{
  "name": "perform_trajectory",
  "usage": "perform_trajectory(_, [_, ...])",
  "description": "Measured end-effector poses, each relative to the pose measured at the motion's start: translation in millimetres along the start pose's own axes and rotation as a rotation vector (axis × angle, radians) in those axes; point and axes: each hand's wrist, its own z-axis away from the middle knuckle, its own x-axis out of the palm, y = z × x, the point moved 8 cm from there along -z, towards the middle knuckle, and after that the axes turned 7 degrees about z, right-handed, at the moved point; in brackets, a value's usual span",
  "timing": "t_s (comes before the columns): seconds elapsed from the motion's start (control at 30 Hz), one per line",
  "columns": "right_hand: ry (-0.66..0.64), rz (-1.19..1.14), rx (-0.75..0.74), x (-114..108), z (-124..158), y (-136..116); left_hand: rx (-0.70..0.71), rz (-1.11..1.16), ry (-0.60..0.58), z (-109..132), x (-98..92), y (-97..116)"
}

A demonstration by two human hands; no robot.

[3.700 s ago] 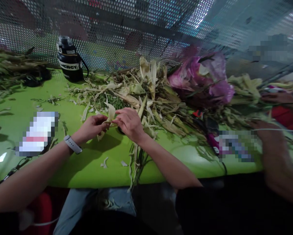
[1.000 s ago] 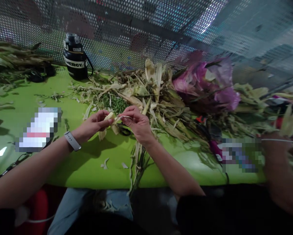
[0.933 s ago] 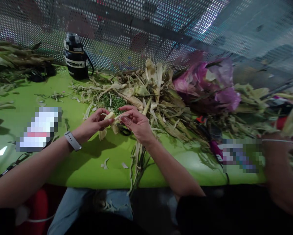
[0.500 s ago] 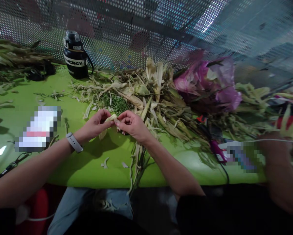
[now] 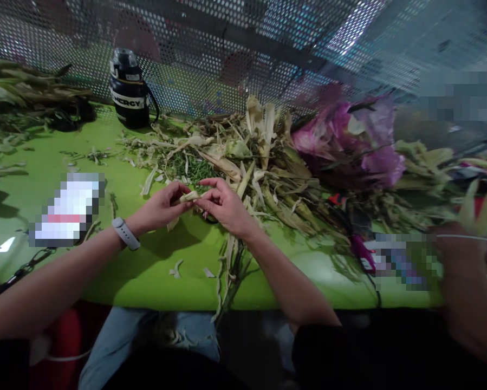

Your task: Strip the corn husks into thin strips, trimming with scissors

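A pale husk piece (image 5: 189, 196) is held up just in front of the husk pile (image 5: 243, 154), over the green desk (image 5: 145, 284). The left hand (image 5: 158, 208) has its grip closed on one end — thumb against fingers — and the right hand (image 5: 229, 212) pinches the other end. A black bottle (image 5: 130, 103) stands left of the husk pile; a pink bag (image 5: 343, 135) lies against its right side — crumpled, with leaves poking out.
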Motion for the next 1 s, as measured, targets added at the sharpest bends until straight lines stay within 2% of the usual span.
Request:
perform_trajectory(0.1, [0.001, 0.068, -0.029, 0.2, 1.2, -1.6, 0.000, -0.060, -0.020, 0.3, 1.5, -0.1])
perform_trajectory(0.27, [-0.079, 0.170, -0.089, 4.8, 2.5, -2.2, -0.004, -0.084, -0.050, 0.3, 4.8, -4.1])
perform_trajectory(0.47, [-0.105, 0.074, -0.103, -0.1, 1.3, -5.1, 0.006, -0.044, -0.020, 1.0, 3.8, -0.4])
perform_trajectory(0.63, [0.024, -0.025, -0.032, -2.4, -1.9, 4.9, 0.014, -0.075, -0.023, 2.2, 5.2, 1.2])
perform_trajectory(0.73, [0.124, -0.026, -0.057, -6.5, -1.1, 5.8, 0.020, -0.053, -0.028, 1.7, 4.4, 3.4])
perform_trajectory(0.9, [0.022, 0.165, -0.174, -4.7, 2.8, -10.7, 0.012, 0.052, 0.045, -1.2, -5.0, 5.8])
perform_trajectory(1.0, [0.092, 0.363, -0.250, -9.7, 5.9, -22.1, -0.009, 0.113, 0.049, -2.4, -6.5, -0.7])
